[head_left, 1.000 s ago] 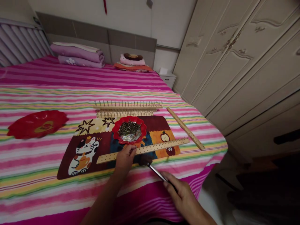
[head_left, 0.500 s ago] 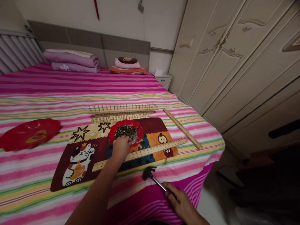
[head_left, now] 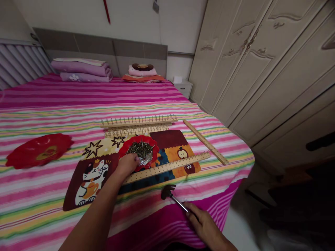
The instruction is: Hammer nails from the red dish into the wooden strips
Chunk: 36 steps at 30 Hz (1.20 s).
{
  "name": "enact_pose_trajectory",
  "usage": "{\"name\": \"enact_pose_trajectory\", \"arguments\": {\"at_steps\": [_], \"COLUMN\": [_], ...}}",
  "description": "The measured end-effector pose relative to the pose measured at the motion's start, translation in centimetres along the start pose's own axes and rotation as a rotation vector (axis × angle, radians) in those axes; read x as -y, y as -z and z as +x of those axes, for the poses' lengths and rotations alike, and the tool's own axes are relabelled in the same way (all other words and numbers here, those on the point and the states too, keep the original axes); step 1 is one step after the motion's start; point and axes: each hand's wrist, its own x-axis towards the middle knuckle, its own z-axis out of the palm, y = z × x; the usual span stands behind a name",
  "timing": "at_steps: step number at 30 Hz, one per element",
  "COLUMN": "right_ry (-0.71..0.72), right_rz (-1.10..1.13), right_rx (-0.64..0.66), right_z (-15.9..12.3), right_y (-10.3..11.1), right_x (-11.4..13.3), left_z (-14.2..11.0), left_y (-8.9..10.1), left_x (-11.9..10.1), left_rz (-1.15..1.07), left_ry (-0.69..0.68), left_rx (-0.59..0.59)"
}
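My left hand is at the near left rim of a red scalloped bowl full of loose metal nails. Its fingers are drawn together at the nails, and whatever lies between them is hidden. In my right hand is the handle of a claw hammer, its dark head resting over the near part of the bed. Between bowl and hammer, a drilled wooden strip lies slantwise on a patterned mat, with short nails standing along its right part. My left forearm covers the strip's left end.
Behind the bowl lie wooden strips bristling with upright nails. Another wooden strip is at the right, and a red tray at the left. The striped bed ends near a wardrobe.
My left hand has shifted slightly left across the bowl, and the bowl sits a little further left on the mat. My right hand keeps its hold on the hammer.
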Motion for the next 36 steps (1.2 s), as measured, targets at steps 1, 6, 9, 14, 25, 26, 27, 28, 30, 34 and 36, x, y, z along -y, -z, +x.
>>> {"name": "enact_pose_trajectory", "arguments": {"at_steps": [1,6,9,14,25,26,27,28,30,34,36], "right_ry": [-0.001,0.010,0.003,-0.012,-0.020,-0.018,-0.016,-0.016,-0.023,-0.030,-0.025], "right_rz": [0.006,0.020,0.002,-0.019,-0.034,-0.032,-0.030,-0.028,-0.030,-0.049,-0.056], "right_rx": [0.001,-0.022,-0.024,-0.014,-0.013,-0.014,-0.013,-0.012,-0.016,-0.032,-0.023], "right_z": [0.0,0.1,0.1,0.2,0.2,0.2,0.2,0.2,0.2,0.2,0.2], "right_y": [0.0,0.0,0.0,-0.2,-0.1,-0.1,-0.1,-0.1,-0.1,-0.2,-0.2], "right_x": [0.0,0.2,0.2,0.0,0.1,0.1,0.1,0.1,0.0,-0.3,-0.3], "left_z": [-0.1,-1.1,-2.3,-5.1,-8.5,-8.7,-8.7,-8.8,-8.7,-8.0,-7.6], "left_y": [0.2,1.2,1.8,1.8,0.4,0.4,0.3,0.2,-0.2,-1.6,-2.5], "left_x": [0.1,0.2,0.5,0.5,0.0,0.1,0.2,0.2,0.3,-0.3,-0.7], "left_rz": [-0.011,-0.171,-0.545,-1.067,-1.369,-1.346,-1.313,-1.268,-1.161,-1.028,-1.038], "left_ry": [-0.011,-0.058,-0.070,0.066,0.219,0.225,0.228,0.229,0.209,0.181,0.184], "left_rx": [0.003,-0.062,-0.100,-0.019,0.162,0.161,0.146,0.117,0.035,-0.063,-0.090]}}
